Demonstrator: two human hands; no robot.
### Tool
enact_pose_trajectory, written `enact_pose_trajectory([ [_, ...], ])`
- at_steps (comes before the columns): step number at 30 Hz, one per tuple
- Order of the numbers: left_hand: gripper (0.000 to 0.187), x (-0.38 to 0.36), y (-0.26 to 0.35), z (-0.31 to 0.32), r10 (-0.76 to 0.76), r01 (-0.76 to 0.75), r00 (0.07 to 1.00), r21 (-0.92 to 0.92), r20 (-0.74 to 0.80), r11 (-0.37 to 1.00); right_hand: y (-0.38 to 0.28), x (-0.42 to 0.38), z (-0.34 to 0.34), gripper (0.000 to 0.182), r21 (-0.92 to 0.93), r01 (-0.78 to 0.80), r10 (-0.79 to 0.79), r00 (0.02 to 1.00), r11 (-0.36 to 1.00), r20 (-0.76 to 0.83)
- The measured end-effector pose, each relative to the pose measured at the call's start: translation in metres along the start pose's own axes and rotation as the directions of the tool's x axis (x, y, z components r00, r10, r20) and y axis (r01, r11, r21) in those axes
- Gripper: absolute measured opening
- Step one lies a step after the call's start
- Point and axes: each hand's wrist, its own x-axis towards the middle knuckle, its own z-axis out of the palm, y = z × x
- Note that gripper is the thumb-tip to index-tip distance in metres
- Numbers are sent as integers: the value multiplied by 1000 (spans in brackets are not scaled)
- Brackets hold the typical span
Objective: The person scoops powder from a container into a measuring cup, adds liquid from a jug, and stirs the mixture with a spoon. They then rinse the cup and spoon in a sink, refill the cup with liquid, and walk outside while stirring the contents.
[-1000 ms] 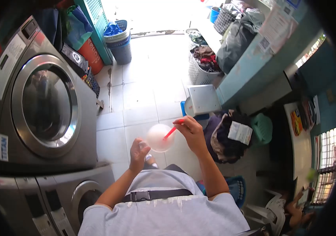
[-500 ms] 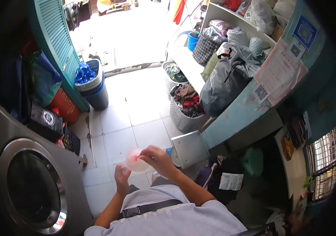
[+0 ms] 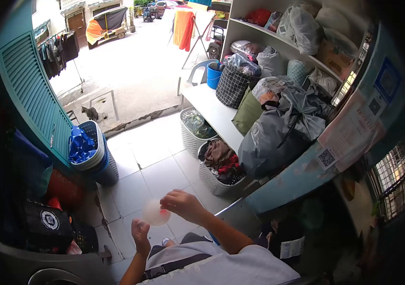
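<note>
A round, whitish see-through object (image 3: 154, 213) with a small pink-red spot hangs between my two hands over the tiled floor. My right hand (image 3: 182, 205) is at its upper right edge, fingers bent and pressed together near the pink spot. Lower down on the left, my left hand (image 3: 140, 234) is beside the object with its fingers closed; whether it grips part of it is too small to tell.
Stacked baskets (image 3: 99, 152) with a blue item stand by the teal louvred door (image 3: 31, 90). Laundry baskets (image 3: 212, 183) sit beside a white bench (image 3: 212, 109) holding bags. A washing machine (image 3: 46, 266) is at the lower left; a cat (image 3: 90, 112) is outside.
The view has tilted up toward the doorway, showing more of the street. My left hand's fingers have drawn closer together. The round object remains between my hands.
</note>
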Motion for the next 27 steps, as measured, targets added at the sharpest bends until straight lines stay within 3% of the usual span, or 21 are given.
enact_pose_trajectory([
  [3,16,58,-8,0,-1,3,999,-30,51,1000,35,35,12,11,-31,-9,5,992,999,-128],
  [7,19,133,-11,14,-29,34,995,-51,99,998,79,71,23,14,288,-151,167,986,946,-31],
  [10,20,194,-25,29,-22,27,986,-28,163,999,138,101,20,21,395,-157,148,988,905,53],
  [13,21,258,-48,46,-11,18,990,-49,144,999,190,144,0,31,404,-337,334,939,850,79],
  [16,21,327,-68,68,46,-39,983,-46,176,998,258,182,-19,39,291,-348,386,919,891,-84],
  [17,21,352,-71,77,52,-45,983,-47,179,998,281,192,-26,32,427,-335,431,890,840,-150],
  [18,21,374,-74,87,50,-42,982,-49,182,998,299,203,-34,29,674,-378,584,805,635,-99],
  [20,19,410,-79,105,33,-21,982,-66,185,998,340,223,-48,22,888,-258,738,663,380,-123],
  [22,14,455,-84,123,33,-15,979,-92,200,996,387,233,-57,12,965,-170,852,516,198,-84],
  [24,19,499,-86,141,34,-15,971,-80,235,997,437,230,-52,14,977,-142,898,432,157,-81],
  [27,21,566,-103,158,9,-5,949,-15,316,1000,506,212,-34,17,995,-64,916,400,77,-45],
])
